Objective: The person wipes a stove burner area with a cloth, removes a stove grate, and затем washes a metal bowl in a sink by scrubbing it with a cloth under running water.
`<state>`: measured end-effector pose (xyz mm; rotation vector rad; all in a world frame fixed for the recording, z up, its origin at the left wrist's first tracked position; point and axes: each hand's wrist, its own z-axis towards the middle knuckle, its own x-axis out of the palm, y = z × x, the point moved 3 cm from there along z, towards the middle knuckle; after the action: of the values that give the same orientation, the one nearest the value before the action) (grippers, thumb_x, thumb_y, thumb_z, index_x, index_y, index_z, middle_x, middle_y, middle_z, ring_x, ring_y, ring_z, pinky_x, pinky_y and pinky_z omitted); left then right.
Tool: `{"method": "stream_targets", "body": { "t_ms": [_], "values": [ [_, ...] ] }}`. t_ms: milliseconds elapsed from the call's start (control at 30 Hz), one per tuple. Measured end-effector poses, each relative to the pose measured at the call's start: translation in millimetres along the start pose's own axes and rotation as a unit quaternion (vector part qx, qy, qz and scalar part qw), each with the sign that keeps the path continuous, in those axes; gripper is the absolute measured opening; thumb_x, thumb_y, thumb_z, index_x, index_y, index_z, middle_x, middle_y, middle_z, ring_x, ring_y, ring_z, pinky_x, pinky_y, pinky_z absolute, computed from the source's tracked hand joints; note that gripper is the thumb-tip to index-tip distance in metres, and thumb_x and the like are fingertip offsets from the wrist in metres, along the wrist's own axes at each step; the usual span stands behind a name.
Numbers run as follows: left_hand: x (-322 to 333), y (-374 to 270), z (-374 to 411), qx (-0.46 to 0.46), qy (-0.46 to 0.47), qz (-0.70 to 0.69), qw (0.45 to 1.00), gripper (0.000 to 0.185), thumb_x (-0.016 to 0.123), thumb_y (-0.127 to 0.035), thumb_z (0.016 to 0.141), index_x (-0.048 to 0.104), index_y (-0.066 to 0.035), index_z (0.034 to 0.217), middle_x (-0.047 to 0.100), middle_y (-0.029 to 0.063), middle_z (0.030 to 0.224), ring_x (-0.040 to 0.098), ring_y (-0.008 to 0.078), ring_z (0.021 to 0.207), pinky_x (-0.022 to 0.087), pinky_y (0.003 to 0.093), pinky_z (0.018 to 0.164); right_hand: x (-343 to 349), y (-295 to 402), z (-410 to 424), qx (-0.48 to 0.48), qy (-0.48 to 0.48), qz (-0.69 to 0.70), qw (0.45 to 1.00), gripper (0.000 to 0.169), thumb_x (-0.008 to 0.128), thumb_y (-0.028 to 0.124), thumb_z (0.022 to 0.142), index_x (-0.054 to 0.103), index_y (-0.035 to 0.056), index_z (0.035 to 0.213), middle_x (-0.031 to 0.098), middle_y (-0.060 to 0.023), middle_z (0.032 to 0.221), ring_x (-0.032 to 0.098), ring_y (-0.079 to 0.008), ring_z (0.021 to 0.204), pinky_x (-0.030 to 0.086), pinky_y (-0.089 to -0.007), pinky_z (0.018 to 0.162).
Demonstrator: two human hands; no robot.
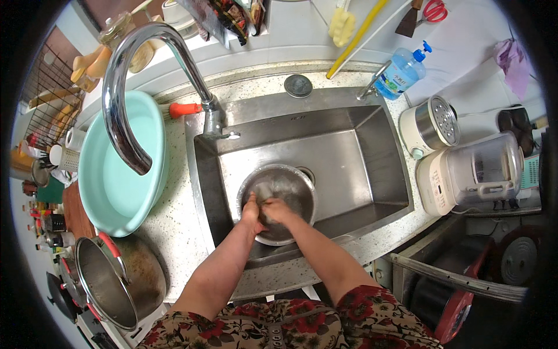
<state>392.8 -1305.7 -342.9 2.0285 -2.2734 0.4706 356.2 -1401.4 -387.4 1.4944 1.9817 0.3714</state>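
A round stainless steel bowl (304,196) stands on the floor of the metal sink (335,157), partly over the drain (308,173). Both my hands reach into it. My left hand (251,211) is at the bowl's left side, fingers pointing away from me. Close beside it, my right hand (277,210) is curled towards the bowl's middle. A pale, blurred patch (264,190) shows just beyond the fingers; whether it is an object or wet glare is unclear. The hands hide much of the bowl's inside, and any thing held between them cannot be made out.
A chrome faucet (161,32) arches left over a mint-green plastic basin (126,192). A large steel pot (144,279) with red handles stands nearer me. A blue soap bottle (399,72), a small cooker (429,126) and a blender-like appliance (471,174) line the right side.
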Motion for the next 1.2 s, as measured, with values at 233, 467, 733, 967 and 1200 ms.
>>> {"method": "stream_targets", "body": {
  "t_ms": [233,467,733,967,1200],
  "values": [
    [-2,-13,1,0.052,0.155,-0.190,0.968,0.042,0.042,-0.037,0.096,0.047,-0.001,0.118,0.055,0.0149,0.112,0.056,0.0316,0.100,0.046,0.0455,0.088,-32,109,-146,-0.221,-0.172,0.071,0.957,0.035,0.060,0.037,0.078,0.058,0.0026,0.085,0.062,-0.0160,0.073,0.059,-0.0300,0.070,0.044,-0.0386,0.065],
    [-3,12,38,0.149,0.047,-0.033,0.987,0.054,0.038,-0.048,0.094,0.046,-0.004,0.123,0.054,0.0164,0.117,0.055,0.0309,0.104,0.048,0.0457,0.080,-60,14,-11,0.002,-0.327,-0.037,0.944,0.030,0.055,0.031,0.082,0.062,0.0028,0.091,0.064,-0.0203,0.093,0.061,-0.0364,0.093,0.047,-0.0435,0.080],
    [-24,8,31,-0.008,0.126,-0.140,0.982,0.072,0.031,-0.063,0.089,0.037,-0.008,0.135,0.040,0.0182,0.136,0.037,0.0377,0.124,0.029,0.0566,0.100,-6,54,-69,-0.085,-0.133,0.090,0.983,0.045,0.058,0.042,0.079,0.063,0.0053,0.106,0.062,-0.0208,0.101,0.059,-0.0337,0.098,0.046,-0.0375,0.082],
    [6,12,34,0.136,0.224,-0.197,0.945,0.042,0.041,-0.049,0.092,0.056,-0.011,0.105,0.059,0.0092,0.102,0.055,0.0257,0.088,0.044,0.0410,0.079,-43,85,-99,-0.125,-0.246,0.011,0.961,0.040,0.052,0.042,0.083,0.065,0.0054,0.092,0.062,-0.0229,0.089,0.059,-0.0385,0.088,0.046,-0.0428,0.078],
    [5,11,6,0.075,-0.017,0.033,0.996,0.053,0.035,-0.053,0.093,0.044,-0.014,0.128,0.048,0.0123,0.129,0.044,0.0367,0.118,0.033,0.0619,0.092,-31,-44,17,0.049,-0.287,0.056,0.955,0.035,0.049,0.032,0.084,0.064,0.0014,0.093,0.062,-0.0223,0.101,0.059,-0.0363,0.094,0.047,-0.0433,0.081]
  ]
}}
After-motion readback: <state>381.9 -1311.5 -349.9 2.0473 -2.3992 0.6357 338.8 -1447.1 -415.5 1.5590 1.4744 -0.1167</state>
